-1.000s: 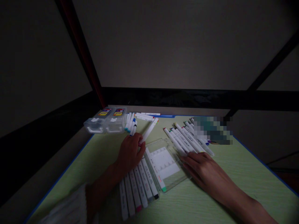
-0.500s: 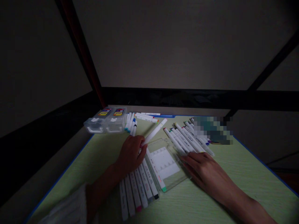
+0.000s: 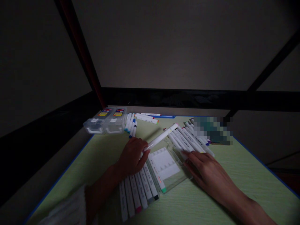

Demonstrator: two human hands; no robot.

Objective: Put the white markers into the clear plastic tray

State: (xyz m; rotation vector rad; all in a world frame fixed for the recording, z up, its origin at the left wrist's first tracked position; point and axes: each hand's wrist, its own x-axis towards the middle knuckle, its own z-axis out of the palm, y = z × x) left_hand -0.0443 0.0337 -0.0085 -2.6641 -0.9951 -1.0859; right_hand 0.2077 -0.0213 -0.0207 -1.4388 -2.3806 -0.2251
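My left hand [image 3: 133,156] is closed on the end of a white marker [image 3: 161,137], whose pale pink tip points up to the right. Under and in front of that hand lies a row of white markers [image 3: 138,187] with grey, pink and black ends. Beside them, an open clear plastic case [image 3: 174,181] holds a green-ended marker [image 3: 158,176] and a white insert [image 3: 165,162]. My right hand [image 3: 203,168] rests over the case's right edge, fingers stretched out, its fingertips by the near ends of another group of white markers [image 3: 187,139].
Two clear carry cases [image 3: 114,123] with coloured labels stand at the back left. Loose markers [image 3: 131,123] lie beside them, and more markers [image 3: 146,118] lie near a blue strip [image 3: 166,117] at the back. A pixelated greenish object [image 3: 213,129] is at the right, near the table edge.
The marker in my left hand has swung right and lower, its tip now over the right-hand group of markers. My right hand has hardly moved.
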